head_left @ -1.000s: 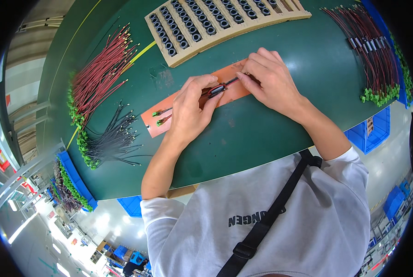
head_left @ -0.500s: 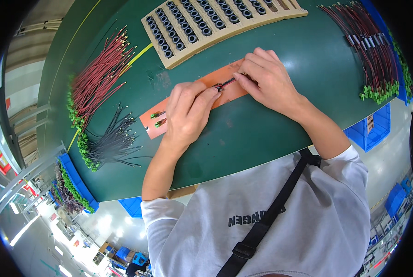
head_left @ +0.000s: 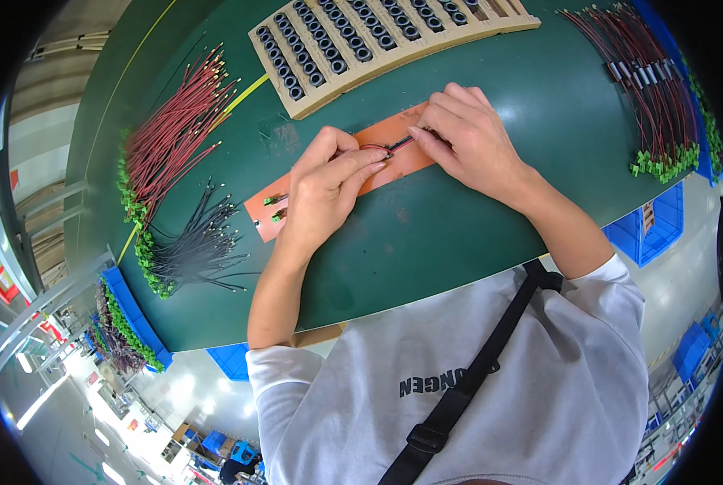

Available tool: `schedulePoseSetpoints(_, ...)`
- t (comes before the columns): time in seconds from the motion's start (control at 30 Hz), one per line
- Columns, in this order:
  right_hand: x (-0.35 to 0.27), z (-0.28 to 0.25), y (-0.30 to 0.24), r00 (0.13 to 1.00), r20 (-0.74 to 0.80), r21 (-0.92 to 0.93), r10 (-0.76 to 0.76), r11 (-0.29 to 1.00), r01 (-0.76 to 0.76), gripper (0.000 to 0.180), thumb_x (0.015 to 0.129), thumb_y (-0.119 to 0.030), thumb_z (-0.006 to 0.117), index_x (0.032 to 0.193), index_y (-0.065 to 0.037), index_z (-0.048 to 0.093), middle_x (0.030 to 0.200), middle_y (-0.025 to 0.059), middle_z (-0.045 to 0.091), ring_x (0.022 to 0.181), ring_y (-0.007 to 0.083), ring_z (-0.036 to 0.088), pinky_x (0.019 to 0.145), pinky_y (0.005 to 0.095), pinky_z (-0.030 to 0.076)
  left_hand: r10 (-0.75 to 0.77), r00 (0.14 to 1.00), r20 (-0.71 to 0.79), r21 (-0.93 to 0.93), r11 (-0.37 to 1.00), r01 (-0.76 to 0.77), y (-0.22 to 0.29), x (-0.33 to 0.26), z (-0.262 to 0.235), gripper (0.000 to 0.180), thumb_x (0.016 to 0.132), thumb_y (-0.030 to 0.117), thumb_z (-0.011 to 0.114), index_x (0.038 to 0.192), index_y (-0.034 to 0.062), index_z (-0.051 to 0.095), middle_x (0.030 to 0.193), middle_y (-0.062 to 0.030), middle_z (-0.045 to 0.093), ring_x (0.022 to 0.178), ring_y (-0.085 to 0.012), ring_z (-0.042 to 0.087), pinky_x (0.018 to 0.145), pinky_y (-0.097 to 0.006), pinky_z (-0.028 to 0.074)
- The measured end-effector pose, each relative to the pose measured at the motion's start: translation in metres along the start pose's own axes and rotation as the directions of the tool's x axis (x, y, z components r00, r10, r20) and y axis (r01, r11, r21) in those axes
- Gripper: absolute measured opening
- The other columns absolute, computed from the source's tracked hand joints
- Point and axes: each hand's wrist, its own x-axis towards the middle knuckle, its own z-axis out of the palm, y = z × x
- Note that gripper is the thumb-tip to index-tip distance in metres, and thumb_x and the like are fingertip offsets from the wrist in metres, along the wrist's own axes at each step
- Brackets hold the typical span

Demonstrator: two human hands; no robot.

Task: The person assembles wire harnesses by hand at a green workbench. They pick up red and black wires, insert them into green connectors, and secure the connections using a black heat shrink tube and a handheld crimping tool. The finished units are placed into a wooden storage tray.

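Observation:
My left hand (head_left: 327, 187) and my right hand (head_left: 466, 139) meet over an orange strip (head_left: 390, 129) lying on the green table (head_left: 426, 234). Between their fingertips runs a thin wire pair (head_left: 387, 148), red and black, held by both hands. Small green connectors (head_left: 274, 207) on the wire's other end lie on the strip's left part, just left of my left hand. The left palm hides the middle of the strip.
A wooden tray (head_left: 353, 40) with rows of dark rings lies at the back. A bundle of red wires (head_left: 176, 137) and one of black wires (head_left: 196, 250) lie at the left. More red-black wires (head_left: 652, 81) lie at the right. Blue bins (head_left: 652, 226) stand below the table edge.
Both hands have closed in on each other over the strip. The green connectors have slid right, closer to my left hand.

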Motion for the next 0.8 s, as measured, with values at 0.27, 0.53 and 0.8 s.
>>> schedulePoseSetpoints(0.27, -0.001, -0.002, 0.005, 0.999, -0.006, 0.014, 0.033, 0.999, -0.033, 0.013, 0.089, -0.013, 0.073, 0.084, -0.006, 0.064, 0.081, 0.0043, 0.058, 0.081, 0.0237, 0.055, 0.076, 0.0372, 0.043, 0.064, 0.992, -0.110, -0.006, 0.998, -0.065, -0.007, -0.007, 0.009, 0.019, 0.077, -0.004, 0.084, 0.095, 0.0001, 0.079, 0.099, -0.0070, 0.066, 0.080, -0.0148, 0.064, 0.067, -0.026, 0.053)
schedulePoseSetpoints(0.53, 0.000, -0.006, 0.009, 1.000, 0.002, 0.020, 0.021, 1.000, -0.021, 0.014, 0.090, -0.013, 0.073, 0.083, -0.006, 0.063, 0.080, 0.0041, 0.056, 0.081, 0.0236, 0.054, 0.076, 0.0370, 0.042, -0.336, 0.939, 0.073, -0.426, 0.841, 0.334, -0.002, -0.006, -0.001, 0.025, 0.082, -0.008, 0.080, 0.105, 0.0009, 0.075, 0.103, -0.0066, 0.068, 0.093, -0.0145, 0.067, 0.085, -0.027, 0.057)
schedulePoseSetpoints(0.8, -0.002, -0.006, 0.010, 1.000, 0.003, 0.015, 0.005, 1.000, -0.005, 0.015, 0.090, -0.014, 0.073, 0.083, -0.006, 0.062, 0.080, 0.0039, 0.056, 0.081, 0.0233, 0.054, 0.076, 0.0373, 0.042, -0.350, 0.923, 0.157, -0.237, 0.894, 0.379, 0.006, 0.006, -0.010, 0.016, 0.088, -0.006, 0.076, 0.102, -0.0037, 0.070, 0.102, -0.0063, 0.066, 0.093, -0.0137, 0.067, 0.086, -0.027, 0.058)
